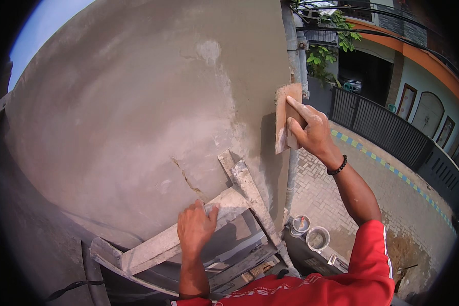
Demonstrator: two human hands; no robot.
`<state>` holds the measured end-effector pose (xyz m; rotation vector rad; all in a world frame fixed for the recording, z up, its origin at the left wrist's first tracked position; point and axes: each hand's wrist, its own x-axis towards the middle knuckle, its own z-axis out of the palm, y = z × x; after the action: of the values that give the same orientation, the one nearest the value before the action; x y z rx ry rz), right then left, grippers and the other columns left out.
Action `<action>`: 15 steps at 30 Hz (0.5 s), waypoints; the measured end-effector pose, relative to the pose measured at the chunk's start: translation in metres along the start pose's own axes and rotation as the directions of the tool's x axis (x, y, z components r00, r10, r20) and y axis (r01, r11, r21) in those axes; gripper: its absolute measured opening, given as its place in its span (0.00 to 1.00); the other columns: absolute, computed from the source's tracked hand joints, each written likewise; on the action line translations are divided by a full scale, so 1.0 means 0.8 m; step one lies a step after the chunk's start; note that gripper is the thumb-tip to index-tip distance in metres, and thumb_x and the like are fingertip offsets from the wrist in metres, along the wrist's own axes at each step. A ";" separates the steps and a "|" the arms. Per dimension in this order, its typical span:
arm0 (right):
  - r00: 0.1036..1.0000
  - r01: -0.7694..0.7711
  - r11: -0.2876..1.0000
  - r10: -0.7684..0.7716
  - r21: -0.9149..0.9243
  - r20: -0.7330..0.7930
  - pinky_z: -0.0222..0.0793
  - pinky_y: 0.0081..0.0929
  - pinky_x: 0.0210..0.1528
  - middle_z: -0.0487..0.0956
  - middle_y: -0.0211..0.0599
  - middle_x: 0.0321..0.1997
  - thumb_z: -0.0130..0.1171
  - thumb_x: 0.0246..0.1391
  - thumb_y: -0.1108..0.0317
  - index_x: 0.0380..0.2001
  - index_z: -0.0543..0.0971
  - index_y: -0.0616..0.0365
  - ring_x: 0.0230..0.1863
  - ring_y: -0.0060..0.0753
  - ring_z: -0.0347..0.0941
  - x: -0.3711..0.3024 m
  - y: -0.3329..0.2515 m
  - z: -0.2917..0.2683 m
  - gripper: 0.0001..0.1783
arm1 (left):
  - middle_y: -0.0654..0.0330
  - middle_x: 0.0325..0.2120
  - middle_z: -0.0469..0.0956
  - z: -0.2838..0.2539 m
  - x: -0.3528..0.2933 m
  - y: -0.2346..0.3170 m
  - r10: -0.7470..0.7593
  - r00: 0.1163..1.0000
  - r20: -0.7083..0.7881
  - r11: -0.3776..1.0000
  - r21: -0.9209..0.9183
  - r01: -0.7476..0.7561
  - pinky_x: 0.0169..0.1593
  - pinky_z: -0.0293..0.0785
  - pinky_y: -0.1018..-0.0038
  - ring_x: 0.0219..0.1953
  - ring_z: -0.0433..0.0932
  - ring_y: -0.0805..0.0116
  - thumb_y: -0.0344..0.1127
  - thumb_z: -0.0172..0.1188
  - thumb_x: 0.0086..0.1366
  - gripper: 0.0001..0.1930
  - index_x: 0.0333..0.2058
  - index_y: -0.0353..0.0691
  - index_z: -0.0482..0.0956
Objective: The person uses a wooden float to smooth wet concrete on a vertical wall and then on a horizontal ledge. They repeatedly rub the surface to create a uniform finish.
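Right hand (313, 130): fingers closed on the float, index finger stretched along its back, thumb lower down.
Float (281, 120): flat, worn, long side roughly upright, at the wall's right edge beside the grey pipe (290, 38); can't tell if it touches the wall.
Left hand (195, 229): on the pale plank (153, 251), below the wall crack; fingertips unclear, can't tell if they grip.
Wall (137, 102): grey-brown plaster, patchy, darker strip at right.
Crossed board (252, 191): slants past the plank's right end.
Buckets (318, 238): two, side by side, lower right.
Bracelet (337, 166): black beads, right wrist.
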<state>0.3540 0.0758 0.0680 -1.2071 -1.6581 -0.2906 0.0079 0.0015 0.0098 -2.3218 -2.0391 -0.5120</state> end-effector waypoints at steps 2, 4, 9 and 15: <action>0.995 0.005 0.999 0.000 0.052 -0.104 0.77 0.40 0.43 0.82 0.53 0.38 0.57 0.53 0.64 0.61 0.76 0.55 0.37 0.53 0.81 0.066 0.006 -0.016 0.29 | 0.38 0.32 0.81 0.003 -0.001 -0.002 -0.026 0.999 0.030 1.000 0.013 0.026 0.46 0.72 0.48 0.36 0.79 0.36 0.55 0.56 0.68 0.27 0.37 0.29 0.78; 0.991 0.069 0.998 -0.069 0.003 -0.116 0.77 0.37 0.43 0.83 0.54 0.38 0.56 0.54 0.66 0.61 0.76 0.57 0.38 0.52 0.81 0.083 0.009 -0.004 0.29 | 0.37 0.32 0.81 0.007 -0.005 -0.007 -0.014 1.000 0.007 1.000 0.026 0.014 0.45 0.72 0.48 0.36 0.79 0.35 0.54 0.56 0.69 0.26 0.37 0.29 0.78; 0.998 -0.013 1.000 0.013 -0.009 0.054 0.76 0.44 0.38 0.78 0.50 0.37 0.61 0.54 0.66 0.65 0.73 0.49 0.36 0.56 0.78 -0.066 0.000 0.115 0.32 | 0.36 0.32 0.80 0.006 -0.001 0.002 -0.017 1.000 0.007 0.999 0.041 0.016 0.45 0.72 0.47 0.36 0.79 0.33 0.53 0.56 0.69 0.26 0.37 0.28 0.78; 0.889 -0.111 0.994 0.102 -0.006 0.446 0.77 0.49 0.39 0.80 0.57 0.41 0.58 0.56 0.63 0.63 0.74 0.46 0.39 0.58 0.80 -0.193 0.030 0.117 0.30 | 0.33 0.31 0.79 0.010 0.000 0.000 0.020 0.999 -0.041 0.999 0.039 -0.018 0.42 0.71 0.45 0.37 0.78 0.31 0.54 0.55 0.69 0.27 0.35 0.28 0.76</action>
<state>0.3157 0.0630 -0.1094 -1.4181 -1.9686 0.0839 0.0095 0.0036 0.0021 -2.2867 -1.9892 -0.5108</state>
